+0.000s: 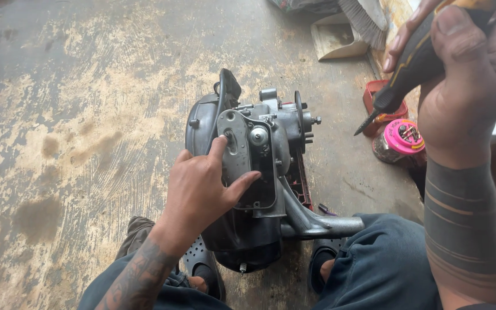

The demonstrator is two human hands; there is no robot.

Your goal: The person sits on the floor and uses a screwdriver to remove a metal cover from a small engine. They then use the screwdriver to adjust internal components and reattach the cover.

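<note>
The left hand (199, 183) rests flat on the grey engine casing (248, 178), fingers spread wide, index fingertip pressed on the metal cover plate (239, 155) and thumb lying across its lower edge. It grips nothing; it steadies. The engine sits on the stained concrete floor (76, 115) in the middle of the scene, between the person's knees, its long axis running from near to far, a curved exhaust pipe (317, 221) pointing right at the near end. Up on the right, the right hand (466, 63) is closed around a black-and-yellow screwdriver (409, 63), tip angled down and left toward the engine's far right side, clear of the metal. So the left hand is on the thing, the tool hand well apart, above and right. Behind the tip stand a pink-lidded jar (400, 140) and a red tray (383, 103).
</note>
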